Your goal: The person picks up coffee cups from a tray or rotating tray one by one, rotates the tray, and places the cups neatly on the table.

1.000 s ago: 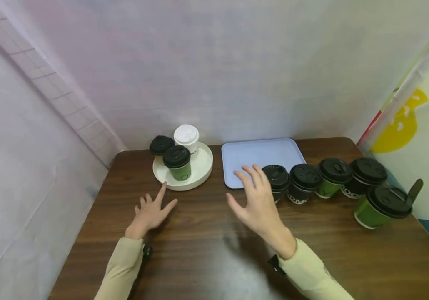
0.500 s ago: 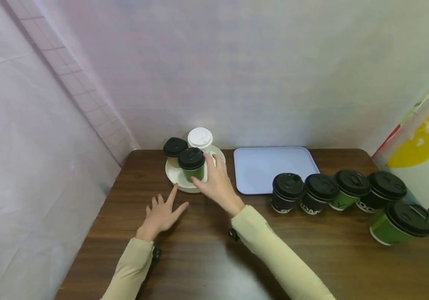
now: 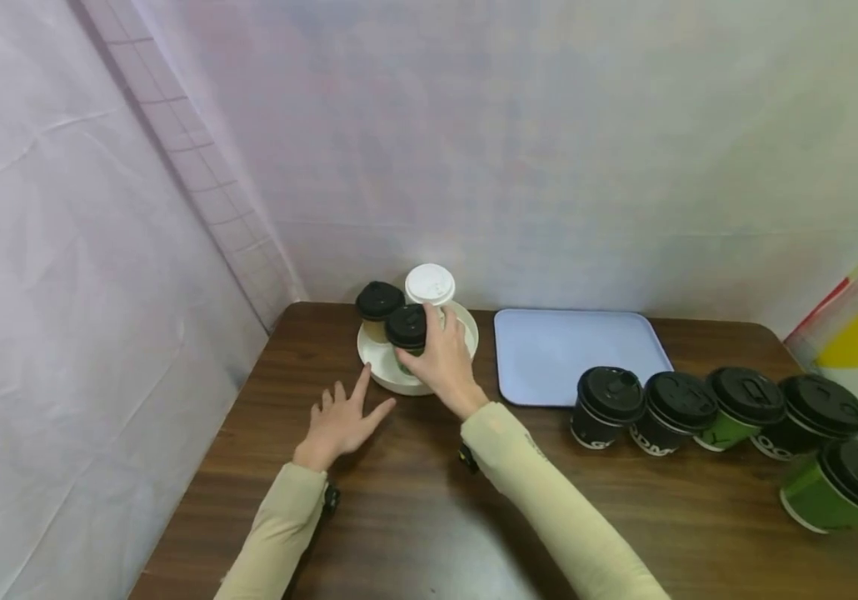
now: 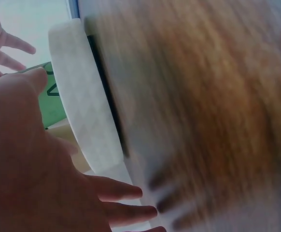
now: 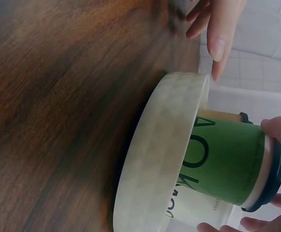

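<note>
My right hand [image 3: 444, 354] holds a green paper coffee cup [image 5: 227, 159] with a black lid, thumb on one side near the lid and fingers on the other. That cup stands upright in a round white tray [image 3: 391, 380]. Behind it in the tray are a tan cup with a black lid [image 3: 379, 302] and a white cup with a white lid [image 3: 430, 285]. My left hand [image 3: 337, 425] hovers over the table just in front of the tray, fingers spread and holding nothing. In the left wrist view, the tray's wall [image 4: 85, 96] shows beyond that hand.
A pale blue rectangular tray [image 3: 575, 350] lies to the right of the round one. Several black-lidded cups stand in a row on the right, from a black cup [image 3: 607, 408] to a larger green cup [image 3: 834, 492]. Fabric walls [image 3: 549, 167] border the table.
My right hand has moved left from near the blue tray to the green cup and closed around it. The left hand keeps its spread pose. The head view has turned left.
</note>
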Tool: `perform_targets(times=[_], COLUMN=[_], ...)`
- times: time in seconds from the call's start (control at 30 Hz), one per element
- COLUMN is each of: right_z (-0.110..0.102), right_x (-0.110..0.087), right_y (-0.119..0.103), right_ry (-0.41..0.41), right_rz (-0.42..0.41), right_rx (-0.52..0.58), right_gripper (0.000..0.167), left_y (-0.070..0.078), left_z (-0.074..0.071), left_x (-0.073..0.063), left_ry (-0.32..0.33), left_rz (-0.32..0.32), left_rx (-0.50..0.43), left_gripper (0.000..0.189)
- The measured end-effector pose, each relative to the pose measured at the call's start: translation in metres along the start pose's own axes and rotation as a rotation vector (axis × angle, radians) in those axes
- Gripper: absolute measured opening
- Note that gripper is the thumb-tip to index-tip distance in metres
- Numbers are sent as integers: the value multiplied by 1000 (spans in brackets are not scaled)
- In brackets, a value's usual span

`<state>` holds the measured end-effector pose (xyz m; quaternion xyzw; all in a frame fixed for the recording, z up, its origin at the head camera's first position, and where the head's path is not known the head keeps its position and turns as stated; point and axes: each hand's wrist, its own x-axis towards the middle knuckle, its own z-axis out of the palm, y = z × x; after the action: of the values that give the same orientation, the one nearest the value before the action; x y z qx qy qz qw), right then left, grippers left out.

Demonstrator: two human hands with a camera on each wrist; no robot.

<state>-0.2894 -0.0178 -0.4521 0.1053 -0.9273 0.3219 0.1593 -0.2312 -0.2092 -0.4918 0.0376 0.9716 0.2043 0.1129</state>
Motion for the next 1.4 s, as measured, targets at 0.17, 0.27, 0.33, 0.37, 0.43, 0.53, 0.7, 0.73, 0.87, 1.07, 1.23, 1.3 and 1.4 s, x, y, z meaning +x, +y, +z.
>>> perform_targets(times=[0.17, 0.27, 0.33, 0.37, 0.43, 0.53, 0.7, 0.73, 0.87, 1.07, 1.23, 1.3, 1.4], right_z=[0, 0, 0, 0, 1, 3, 4, 3, -5, -31, -59, -69, -85], right_x=[2, 4, 4, 5, 5, 4, 3, 2, -1, -12, -32, -43, -60], right_y=[1, 2, 2, 3, 3, 4, 5, 5, 2, 0, 4, 6, 11], right_ry=[19, 37, 47, 51, 62, 77, 87, 88, 101, 162, 197, 200, 190], right_rz=[8, -8, -30, -40, -59, -71, -79, -81, -90, -87, -81, -72, -51], right_rx=[24, 35, 38, 37, 43, 49, 50, 53, 80, 99, 158, 177, 190], right_gripper=[87, 87, 86, 84, 78, 69, 65, 66, 66, 67, 67, 67, 68], left_y=[2, 3, 3, 3, 3, 2, 1, 1, 0, -3, -4, -4, -5], left_z=[0, 0, 0, 1, 2, 4, 5, 5, 4, 3, 4, 5, 4], left_x=[1, 1, 1, 1, 1, 2, 2, 2, 1, 1, 0, -1, -2], left_ry=[5, 1, -4, -6, -7, -4, -9, -11, -11, -5, -4, -6, -8], left_rz=[-7, -7, -8, -7, -8, -5, -8, -11, -17, -8, 4, 8, 11], left_rx=[-4, 1, 4, 6, 10, 9, 7, 7, -2, -1, 3, 6, 0], left_gripper=[91, 93, 93, 93, 93, 91, 90, 90, 90, 87, 86, 86, 87])
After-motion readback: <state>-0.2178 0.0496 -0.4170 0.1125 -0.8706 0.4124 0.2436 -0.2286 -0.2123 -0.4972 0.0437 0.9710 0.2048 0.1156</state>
